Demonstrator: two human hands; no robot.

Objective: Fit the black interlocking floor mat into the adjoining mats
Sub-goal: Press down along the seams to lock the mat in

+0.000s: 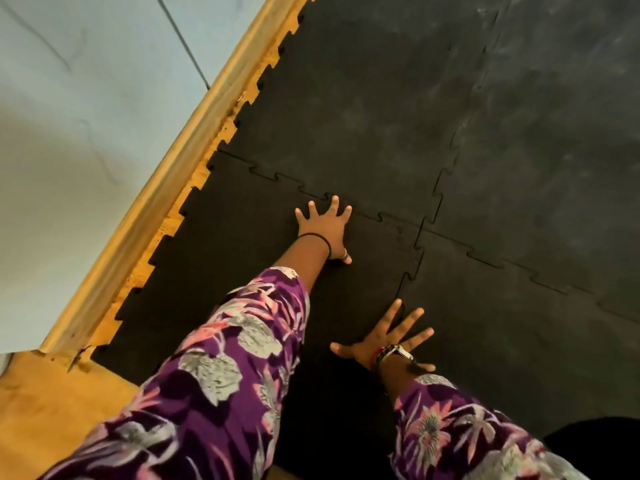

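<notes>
The black interlocking floor mat lies flat at the near left, its toothed edges meeting the far mat and the right-hand mat. My left hand lies palm down with fingers spread on the mat's far edge, fingertips on the toothed seam. Palm down as well, my right hand is spread on the mat's right side, its fingers reaching across the seam toward the right-hand mat. Neither hand holds anything. Both arms wear purple flowered sleeves.
A wooden skirting board runs along the pale wall at the left, with bare wooden floor showing in the mats' edge notches and at the near left. A fourth mat lies at the far right.
</notes>
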